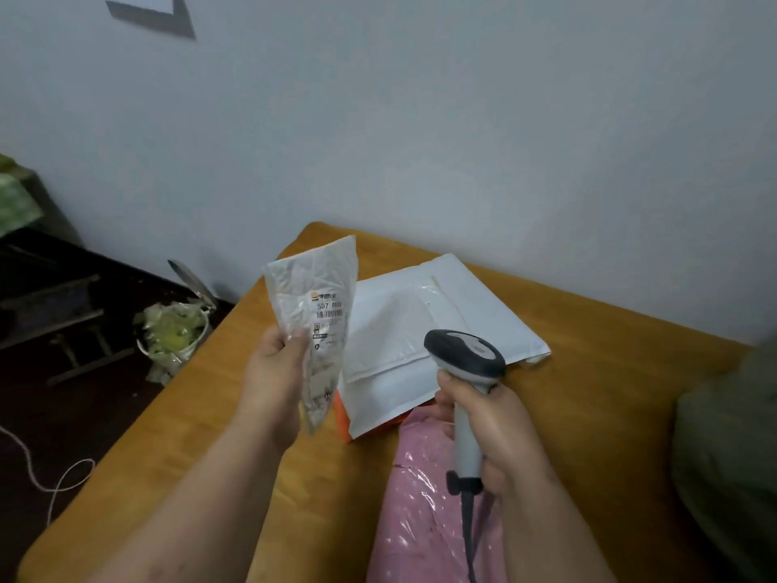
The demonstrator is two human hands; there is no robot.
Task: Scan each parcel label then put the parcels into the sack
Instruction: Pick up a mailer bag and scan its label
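My left hand (277,372) grips a clear crinkled parcel (313,305) upright above the wooden table (609,397), its printed label with a barcode turned toward me. My right hand (490,431) holds a grey and black handheld scanner (466,355) by its handle, the head raised just right of that parcel. A white padded mailer (420,330) lies flat on the table behind the scanner, over an orange parcel (342,418) whose edge peeks out. A pink plastic parcel (420,511) lies near me under my right hand. A dull green sack (727,452) sits at the right edge.
The table stands against a pale wall. On the dark floor to the left are a lidded bin lined with a bag (178,330), a dark wooden frame (54,317) and a white cord (54,481). The scanner's black cable (469,536) runs down over the pink parcel.
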